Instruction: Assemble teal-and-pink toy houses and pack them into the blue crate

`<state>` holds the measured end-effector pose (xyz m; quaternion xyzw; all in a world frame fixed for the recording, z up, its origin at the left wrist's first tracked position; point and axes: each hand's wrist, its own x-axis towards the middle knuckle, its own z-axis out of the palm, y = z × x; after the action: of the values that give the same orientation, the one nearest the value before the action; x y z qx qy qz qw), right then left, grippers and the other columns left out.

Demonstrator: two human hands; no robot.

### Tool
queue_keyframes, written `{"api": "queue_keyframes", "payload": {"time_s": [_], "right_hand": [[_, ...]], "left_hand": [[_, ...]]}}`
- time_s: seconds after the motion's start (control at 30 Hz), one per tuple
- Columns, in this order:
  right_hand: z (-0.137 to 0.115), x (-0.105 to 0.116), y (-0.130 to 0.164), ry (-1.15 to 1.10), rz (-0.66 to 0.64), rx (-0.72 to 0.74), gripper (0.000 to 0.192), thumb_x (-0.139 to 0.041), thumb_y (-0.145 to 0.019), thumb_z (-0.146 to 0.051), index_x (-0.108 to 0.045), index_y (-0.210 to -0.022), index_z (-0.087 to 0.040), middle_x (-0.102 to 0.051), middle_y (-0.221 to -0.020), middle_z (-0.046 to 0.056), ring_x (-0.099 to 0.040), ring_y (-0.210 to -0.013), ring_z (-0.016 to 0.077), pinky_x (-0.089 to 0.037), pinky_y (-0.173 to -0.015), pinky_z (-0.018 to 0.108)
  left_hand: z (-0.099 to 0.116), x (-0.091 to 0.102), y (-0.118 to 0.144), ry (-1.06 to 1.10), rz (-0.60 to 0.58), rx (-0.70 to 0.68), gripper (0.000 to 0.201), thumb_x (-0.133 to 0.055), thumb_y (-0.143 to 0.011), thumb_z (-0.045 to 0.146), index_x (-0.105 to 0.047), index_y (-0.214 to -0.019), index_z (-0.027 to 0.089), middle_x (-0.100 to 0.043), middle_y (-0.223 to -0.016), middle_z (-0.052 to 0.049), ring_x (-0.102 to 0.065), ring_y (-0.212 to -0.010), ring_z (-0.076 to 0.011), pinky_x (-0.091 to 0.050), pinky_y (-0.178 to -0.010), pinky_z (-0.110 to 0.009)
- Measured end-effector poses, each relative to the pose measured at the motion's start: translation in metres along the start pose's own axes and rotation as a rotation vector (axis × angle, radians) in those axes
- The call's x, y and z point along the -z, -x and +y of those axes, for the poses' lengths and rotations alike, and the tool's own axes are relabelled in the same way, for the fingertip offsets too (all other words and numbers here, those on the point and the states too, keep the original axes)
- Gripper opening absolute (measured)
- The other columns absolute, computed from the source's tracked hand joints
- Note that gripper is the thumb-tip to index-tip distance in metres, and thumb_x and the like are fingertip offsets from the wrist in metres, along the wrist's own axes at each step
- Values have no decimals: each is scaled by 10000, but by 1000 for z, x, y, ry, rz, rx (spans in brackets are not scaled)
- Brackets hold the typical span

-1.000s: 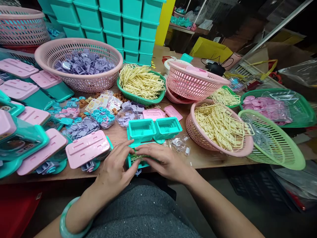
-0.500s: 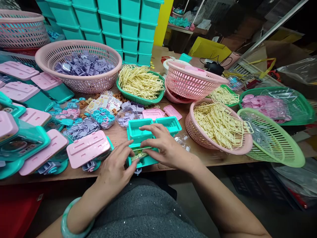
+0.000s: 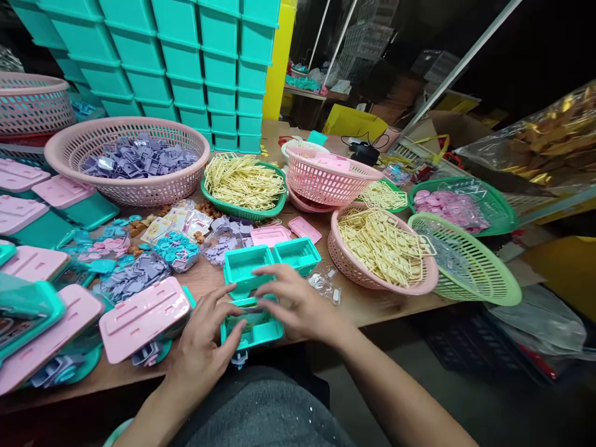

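A teal plastic box [image 3: 263,335] with an open top stands at the table's near edge, a small lilac part [image 3: 239,359] at its front. My left hand [image 3: 207,338] is at the box's left side, fingers apart and thumb over the opening. My right hand [image 3: 298,304] hovers at the right side with fingers spread and blurred; nothing shows in its grasp. Something greenish inside the box is too blurred to name. Just behind stand two empty teal trays, the left tray [image 3: 249,264] and the right tray [image 3: 298,253].
Pink-lidded teal boxes [image 3: 144,316] crowd the left. Baskets stand behind and right: a pink basket [image 3: 186,180] of lilac parts, a green basket [image 3: 279,202] and a pink basket [image 3: 372,282] of pale yellow frames. Bagged blue swirls [image 3: 174,248] and pink lids [image 3: 270,236] lie between.
The view has shifted, so the table sits lower and further left. My hands have drawn apart from their pinch over the box. The pale yellow piece between them no longer shows there.
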<state>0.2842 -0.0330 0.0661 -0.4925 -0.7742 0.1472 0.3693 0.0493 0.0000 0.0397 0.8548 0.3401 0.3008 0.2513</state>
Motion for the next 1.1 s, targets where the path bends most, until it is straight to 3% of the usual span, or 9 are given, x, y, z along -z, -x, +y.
{"api": "queue_keyframes", "payload": {"time_s": [0.1, 0.27, 0.43, 0.6, 0.77, 0.9, 0.97, 1.03, 1.1], "right_hand": [[33, 33, -28, 133, 142, -208, 130, -588, -977, -165, -707, -1026, -183, -730, -1075, 95, -676, -1047, 208, -534, -953, 372], [92, 48, -93, 389, -320, -572, 199, -730, -867, -179, -762, -1063, -160, -757, -1116, 133, -696, -1025, 264, -508, -921, 345], [120, 29, -118, 380, -453, -599, 459, -943, -607, -204, -774, -1033, -180, -769, -1064, 121, -703, -956, 269, -504, -852, 308], [129, 27, -113, 395, -380, -570, 251, -849, -680, -145, -758, -910, -180, -765, -940, 84, -688, -857, 230, -485, -776, 271], [112, 47, -102, 391, -171, -471, 114, -613, -840, -89, -674, -876, -180, -719, -906, 55, -651, -880, 193, -474, -811, 271], [68, 43, -84, -64, 310, -263, 41, -575, -910, -228, -561, -949, -231, -652, -956, 21, -643, -881, 165, -537, -820, 295], [41, 28, -72, -413, 451, -183, 195, -664, -886, -334, -521, -1003, -274, -639, -984, -1, -660, -889, 163, -579, -808, 311], [20, 13, -59, -599, 402, -178, 311, -720, -865, -420, -499, -1045, -296, -652, -998, -10, -681, -912, 168, -606, -826, 332], [5, 8, -45, -624, 335, -192, 398, -758, -839, -484, -499, -1067, -285, -678, -1012, 5, -697, -947, 190, -617, -866, 368]], "left_hand": [[-5, 1, -8, -92, -101, -63, 138, -571, -948, 237, -650, -835, 240, -704, -1231, -115, -661, -1175, -336, -587, -902, -549], [-5, 3, -18, -180, -165, -108, 194, -580, -929, 267, -701, -782, 227, -744, -1182, -151, -695, -1120, -372, -591, -884, -616], [8, 18, -9, 72, -77, 122, 152, -571, -983, 372, -646, -1011, 243, -714, -1282, -114, -682, -1195, -297, -586, -962, -516], [5, 13, 10, 144, -124, 149, 589, -692, -906, 423, -476, -1437, 291, -500, -1559, -144, -489, -1433, -339, -432, -1150, -598], [15, 12, -3, 367, 47, 220, 381, -666, -937, 386, -613, -1304, 297, -601, -1456, -87, -530, -1395, -293, -403, -1189, -525], [33, 21, -43, 929, 152, 504, 351, -657, -938, 459, -670, -1205, 232, -679, -1329, -91, -614, -1285, -260, -503, -1097, -404], [40, 24, -64, 1274, 77, 650, 383, -649, -932, 497, -672, -1186, 210, -710, -1248, -96, -686, -1141, -243, -582, -964, -370], [45, 25, -80, 1488, -100, 719, 342, -678, -918, 445, -695, -1116, 167, -739, -1096, -98, -721, -911, -198, -616, -775, -308], [46, 26, -87, 1515, -196, 716, 270, -738, -875, 307, -706, -1081, 135, -742, -1008, -91, -698, -783, -155, -590, -663, -251]]}}
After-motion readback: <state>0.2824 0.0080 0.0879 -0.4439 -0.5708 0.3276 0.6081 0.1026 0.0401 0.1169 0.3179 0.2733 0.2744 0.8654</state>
